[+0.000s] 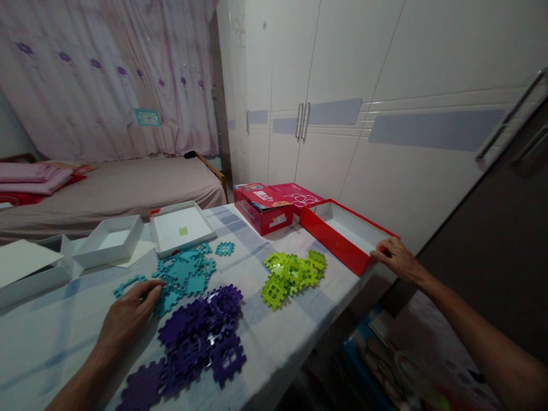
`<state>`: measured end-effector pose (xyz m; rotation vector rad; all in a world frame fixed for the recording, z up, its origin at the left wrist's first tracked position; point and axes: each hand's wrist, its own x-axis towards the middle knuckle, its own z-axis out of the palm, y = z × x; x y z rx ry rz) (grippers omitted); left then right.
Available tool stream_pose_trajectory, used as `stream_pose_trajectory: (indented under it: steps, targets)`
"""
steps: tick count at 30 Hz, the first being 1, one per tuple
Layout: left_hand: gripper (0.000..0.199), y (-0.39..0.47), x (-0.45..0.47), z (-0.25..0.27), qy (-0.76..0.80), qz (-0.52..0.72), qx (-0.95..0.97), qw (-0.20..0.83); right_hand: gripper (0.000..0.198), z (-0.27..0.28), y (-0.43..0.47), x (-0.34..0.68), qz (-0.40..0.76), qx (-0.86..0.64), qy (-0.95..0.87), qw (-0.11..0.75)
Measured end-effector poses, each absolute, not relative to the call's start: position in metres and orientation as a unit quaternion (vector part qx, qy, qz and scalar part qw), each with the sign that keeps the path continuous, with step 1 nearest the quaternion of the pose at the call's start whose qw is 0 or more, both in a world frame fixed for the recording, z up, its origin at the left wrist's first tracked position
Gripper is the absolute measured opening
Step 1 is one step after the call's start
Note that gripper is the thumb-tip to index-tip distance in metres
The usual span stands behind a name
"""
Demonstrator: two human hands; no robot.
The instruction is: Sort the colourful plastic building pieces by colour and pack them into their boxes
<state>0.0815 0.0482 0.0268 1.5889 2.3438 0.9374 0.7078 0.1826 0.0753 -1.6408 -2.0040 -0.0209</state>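
My right hand [398, 258] grips the near right corner of an open red box [338, 240] with a white inside, at the table's right edge. At the left edge of a pile of teal interlocking plastic tiles [188, 274] lies my left hand [132, 308], its thumb and fingers drawn together. What those fingertips hold, if anything, is hidden. One teal tile [225, 249] sits apart, behind the pile. Purple tiles [201, 337] are heaped in front, to the right of my left forearm. Between the teal pile and the red box is a heap of yellow-green tiles [293, 274].
Closed red boxes [268, 214] stand at the table's back right, by a white wardrobe [338, 74]. Along the left are a shallow white tray [182, 228], an open white box [109, 240] and another partly covered box [34, 268]. A bed [141, 177] lies beyond.
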Motion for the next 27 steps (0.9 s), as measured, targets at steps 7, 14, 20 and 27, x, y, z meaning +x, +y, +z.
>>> stream_pose_trajectory:
  steps: [7,14,20,27]
  targets:
    - [0.030,0.049,0.082,0.029,0.791,0.313,0.520,0.073,0.058,0.078,0.193,0.712,0.014,-0.608,-0.746,0.272]
    - [0.034,0.048,0.083,0.030,0.793,0.302,0.524,0.073,0.055,0.076,0.213,0.712,0.028,-0.598,-0.756,0.264]
    - [0.032,0.047,0.085,0.031,0.792,0.310,0.522,0.065,0.061,0.084,0.205,0.706,-0.025,-0.624,-0.740,0.249]
    - [0.034,0.046,0.086,0.035,0.797,0.286,0.529,0.061,0.065,0.088,0.146,0.616,-0.074,-0.513,-0.799,0.305]
